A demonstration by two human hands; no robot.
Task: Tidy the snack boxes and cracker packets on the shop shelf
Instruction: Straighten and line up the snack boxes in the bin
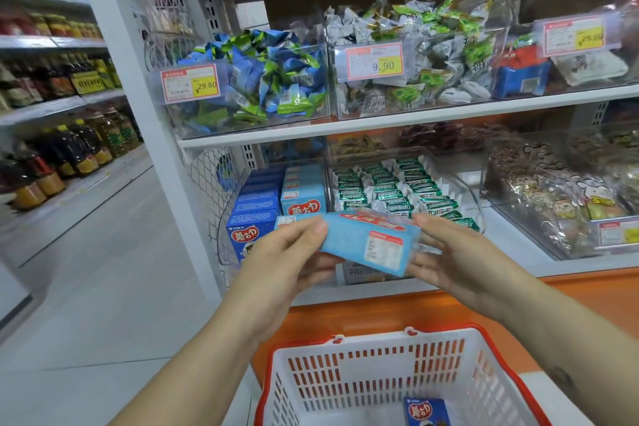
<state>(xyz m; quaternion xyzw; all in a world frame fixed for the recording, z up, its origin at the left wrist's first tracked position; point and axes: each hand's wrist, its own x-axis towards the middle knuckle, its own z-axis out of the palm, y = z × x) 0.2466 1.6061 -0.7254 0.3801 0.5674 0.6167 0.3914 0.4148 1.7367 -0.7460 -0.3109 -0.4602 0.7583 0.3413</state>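
Note:
I hold a light blue snack box (366,239) tilted in front of the lower shelf. My left hand (287,252) grips its left end and my right hand (446,256) holds its right end. Behind it, a clear bin (228,218) holds rows of dark blue snack boxes (252,214) and light blue snack boxes (302,194). Next to them on the right, green cracker packets (394,190) fill another clear bin. One dark blue box (427,411) lies in the white basket (345,373) below.
The upper shelf (415,117) carries bins of blue-green sweets (262,79) and grey-green sweets (415,52) with price tags. A bin of patterned packets (560,194) stands at the lower right. Bottles (69,152) line the aisle shelves on the left. An orange ledge (380,315) runs under the shelf.

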